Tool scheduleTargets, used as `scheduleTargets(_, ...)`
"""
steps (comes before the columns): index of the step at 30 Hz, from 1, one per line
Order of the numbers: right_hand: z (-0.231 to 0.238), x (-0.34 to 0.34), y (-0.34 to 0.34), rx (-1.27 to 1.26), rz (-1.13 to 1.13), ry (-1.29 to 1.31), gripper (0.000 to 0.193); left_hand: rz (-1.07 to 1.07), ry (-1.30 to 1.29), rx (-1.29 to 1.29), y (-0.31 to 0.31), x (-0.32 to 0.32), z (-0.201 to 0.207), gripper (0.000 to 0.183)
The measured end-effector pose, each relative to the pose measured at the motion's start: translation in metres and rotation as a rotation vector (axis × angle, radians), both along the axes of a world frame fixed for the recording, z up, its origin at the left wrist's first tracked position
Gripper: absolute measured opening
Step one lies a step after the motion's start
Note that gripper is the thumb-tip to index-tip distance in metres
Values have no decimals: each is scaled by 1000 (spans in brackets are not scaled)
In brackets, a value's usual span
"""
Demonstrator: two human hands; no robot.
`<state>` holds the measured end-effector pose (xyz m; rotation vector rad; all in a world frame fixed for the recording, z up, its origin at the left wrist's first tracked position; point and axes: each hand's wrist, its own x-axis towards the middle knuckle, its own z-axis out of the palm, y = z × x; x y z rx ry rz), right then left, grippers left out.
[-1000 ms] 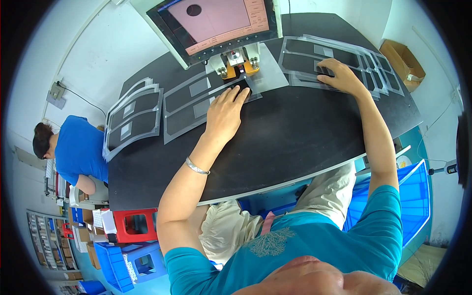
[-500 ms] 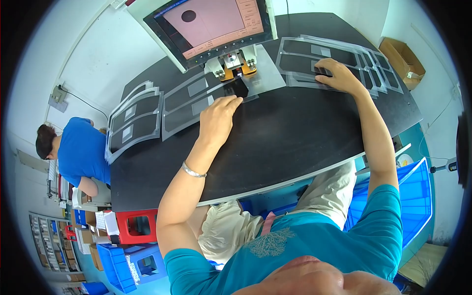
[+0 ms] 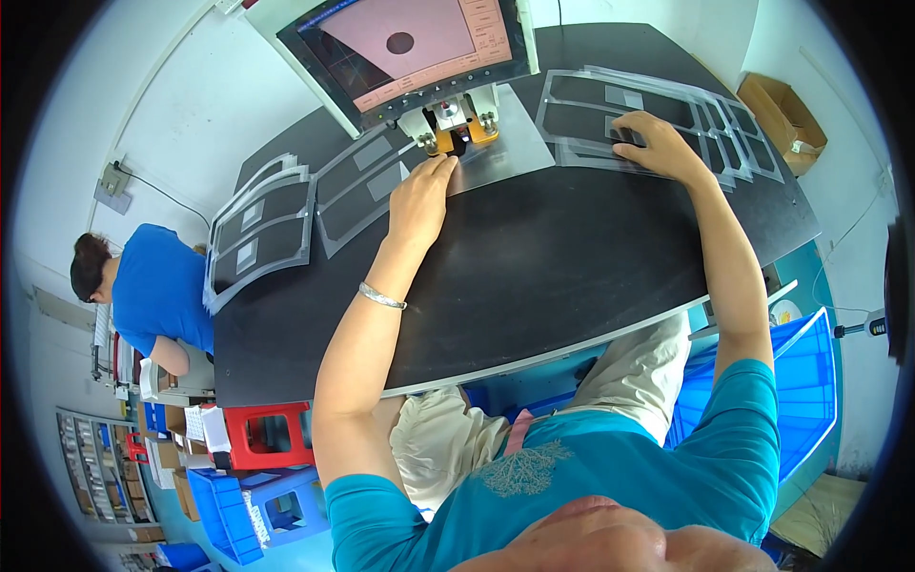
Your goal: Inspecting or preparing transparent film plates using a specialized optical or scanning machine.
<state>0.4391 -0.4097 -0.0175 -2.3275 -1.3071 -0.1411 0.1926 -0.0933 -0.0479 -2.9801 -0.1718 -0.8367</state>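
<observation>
Presently, both hands are out over a black surface [image 3: 534,276]. The left hand [image 3: 419,195] lies palm down, fingers together and extended, fingertips at the small dark part [image 3: 458,145] under the yellow fixture [image 3: 462,129] of a bench machine; whether it pinches the part or only touches it cannot be told. That part lies just beyond the fingertips, far and slightly right of the hand, at the near edge of the grey plate [image 3: 505,143]. The right hand [image 3: 658,143] rests flat, fingers slightly spread, on the near end of a stack of dark sheets [image 3: 658,119] with pale borders, holding nothing visibly. The stack's long axis runs left to right along the far edge, fanning out to the right. The left hand is the nearer one to the fixture; the right is well apart from it. A second batch of like sheets [image 3: 276,224] lies at the far left, each bearing a small grey rectangular patch. A monitor [image 3: 410,48] with a pink field and dark dot stands behind the fixture. A brown carton [image 3: 782,119] sits far right; blue bins [image 3: 238,496] and a red stool [image 3: 272,434] stand near left. Another person in a blue top [image 3: 157,291] works at left.
</observation>
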Motion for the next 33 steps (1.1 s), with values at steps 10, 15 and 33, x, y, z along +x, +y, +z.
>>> scheduleTargets(10,9,-30,28,243,47,174,37,3,-15,-16,0,-2,5,35)
scheduleTargets(15,19,-69,44,236,156,872,46,-66,36,-21,-27,-21,22,43)
scheduleTargets(33,-3,5,13,372,-272,218,45,188,48,230,47,-155,56,60)
